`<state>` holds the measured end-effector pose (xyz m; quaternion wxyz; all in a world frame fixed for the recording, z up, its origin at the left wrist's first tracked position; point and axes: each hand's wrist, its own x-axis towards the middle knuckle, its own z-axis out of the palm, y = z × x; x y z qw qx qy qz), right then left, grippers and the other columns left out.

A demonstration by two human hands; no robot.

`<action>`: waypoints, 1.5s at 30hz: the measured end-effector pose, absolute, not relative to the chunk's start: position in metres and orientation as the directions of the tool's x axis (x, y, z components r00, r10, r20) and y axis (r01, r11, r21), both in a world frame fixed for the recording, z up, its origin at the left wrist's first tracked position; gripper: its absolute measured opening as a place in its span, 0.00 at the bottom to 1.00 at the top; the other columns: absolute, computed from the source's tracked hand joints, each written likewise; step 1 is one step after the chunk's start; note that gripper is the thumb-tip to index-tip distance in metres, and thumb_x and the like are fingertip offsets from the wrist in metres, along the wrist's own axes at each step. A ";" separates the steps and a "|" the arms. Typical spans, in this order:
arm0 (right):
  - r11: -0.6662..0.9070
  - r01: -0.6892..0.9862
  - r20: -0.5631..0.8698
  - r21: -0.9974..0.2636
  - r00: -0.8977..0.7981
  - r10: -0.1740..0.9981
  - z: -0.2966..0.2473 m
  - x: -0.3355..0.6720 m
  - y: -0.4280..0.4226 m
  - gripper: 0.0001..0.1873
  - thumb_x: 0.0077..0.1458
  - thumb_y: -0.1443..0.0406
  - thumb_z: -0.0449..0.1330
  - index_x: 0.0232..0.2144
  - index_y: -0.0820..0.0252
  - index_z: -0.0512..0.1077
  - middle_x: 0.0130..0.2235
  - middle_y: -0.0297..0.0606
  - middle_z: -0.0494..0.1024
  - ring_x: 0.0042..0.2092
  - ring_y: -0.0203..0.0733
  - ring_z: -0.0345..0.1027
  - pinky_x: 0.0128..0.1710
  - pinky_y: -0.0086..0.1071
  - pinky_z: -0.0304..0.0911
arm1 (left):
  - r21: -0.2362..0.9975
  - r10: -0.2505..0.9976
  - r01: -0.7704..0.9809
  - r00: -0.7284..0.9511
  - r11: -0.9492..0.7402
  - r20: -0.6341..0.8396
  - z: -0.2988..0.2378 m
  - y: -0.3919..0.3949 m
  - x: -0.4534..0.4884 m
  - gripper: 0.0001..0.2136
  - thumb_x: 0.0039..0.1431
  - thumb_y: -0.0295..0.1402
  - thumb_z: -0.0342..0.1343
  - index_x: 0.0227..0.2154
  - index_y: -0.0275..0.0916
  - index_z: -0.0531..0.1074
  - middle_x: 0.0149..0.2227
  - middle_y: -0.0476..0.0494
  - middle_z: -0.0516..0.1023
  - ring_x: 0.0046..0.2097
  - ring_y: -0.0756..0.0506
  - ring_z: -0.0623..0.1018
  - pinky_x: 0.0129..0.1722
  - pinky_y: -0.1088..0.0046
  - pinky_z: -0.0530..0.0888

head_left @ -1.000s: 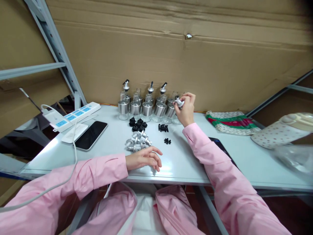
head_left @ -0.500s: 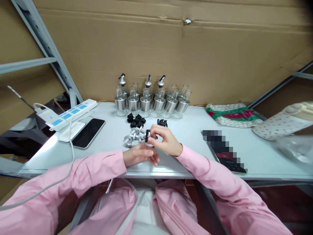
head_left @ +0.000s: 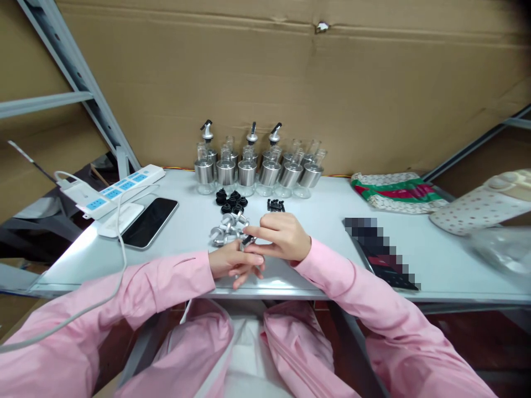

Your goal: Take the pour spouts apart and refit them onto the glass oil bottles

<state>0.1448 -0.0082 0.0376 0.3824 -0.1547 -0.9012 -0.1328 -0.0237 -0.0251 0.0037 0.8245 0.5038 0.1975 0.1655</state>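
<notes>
Over the front of the table, my left hand (head_left: 231, 260) is closed around a pour spout (head_left: 248, 240), of which the black flap and a bit of silver show; the rest is hidden by fingers. Thumb and forefinger of my right hand (head_left: 282, 236) grip the black flap from the right side. Just behind lie several silver spout heads (head_left: 227, 229) in a heap. Farther back is a cluster of black rubber stoppers (head_left: 230, 201), and to its right some small black flaps (head_left: 276, 205).
Glass bottles with steel sleeves (head_left: 247, 172) stand in rows at the back; three carry spouts. On the left are a phone (head_left: 150, 222) and a power strip (head_left: 124, 190). A dark pouch (head_left: 379, 251), a patterned cloth bag (head_left: 394, 190) and a dotted flask (head_left: 477, 204) lie right.
The black flap has tipped from upright to slanted, lower down between my hands. My right hand's fingers have stretched leftward over it; my left hand has stayed nearly in place.
</notes>
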 end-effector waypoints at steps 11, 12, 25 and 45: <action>0.957 0.283 0.728 0.064 -0.669 0.150 0.036 0.147 -0.007 0.15 0.57 0.60 0.52 0.44 0.63 0.67 0.27 0.38 0.73 0.29 0.37 0.66 0.28 0.30 0.61 | 0.856 0.368 -0.122 0.926 0.502 -0.083 0.000 -0.022 -0.028 0.10 0.49 0.36 0.56 0.28 0.32 0.71 0.10 0.54 0.68 0.15 0.49 0.72 0.41 0.65 0.70; 0.954 0.287 0.729 0.085 -0.670 0.137 0.035 0.149 -0.006 0.17 0.57 0.58 0.53 0.44 0.63 0.67 0.26 0.38 0.72 0.28 0.37 0.66 0.27 0.30 0.60 | 0.867 0.372 -0.103 0.923 0.487 -0.099 0.000 -0.023 -0.028 0.09 0.48 0.36 0.57 0.26 0.33 0.70 0.10 0.54 0.68 0.15 0.50 0.72 0.41 0.66 0.70; 0.816 0.344 0.663 0.464 -0.746 -0.062 0.039 0.148 -0.008 0.18 0.60 0.55 0.49 0.35 0.62 0.70 0.22 0.33 0.68 0.23 0.35 0.57 0.23 0.31 0.49 | 0.944 0.318 0.004 0.941 0.331 -0.116 0.001 -0.026 -0.025 0.24 0.51 0.51 0.56 0.12 0.38 0.61 0.08 0.56 0.60 0.13 0.52 0.70 0.41 0.68 0.72; 0.700 0.687 0.861 -0.194 -0.223 0.457 0.056 0.171 0.015 0.15 0.61 0.62 0.49 0.29 0.61 0.72 0.31 0.41 0.71 0.36 0.40 0.65 0.35 0.34 0.60 | 0.911 0.410 -0.097 0.908 0.400 -0.083 0.000 -0.025 -0.023 0.18 0.44 0.41 0.62 0.16 0.36 0.59 0.13 0.60 0.59 0.13 0.56 0.63 0.35 0.70 0.70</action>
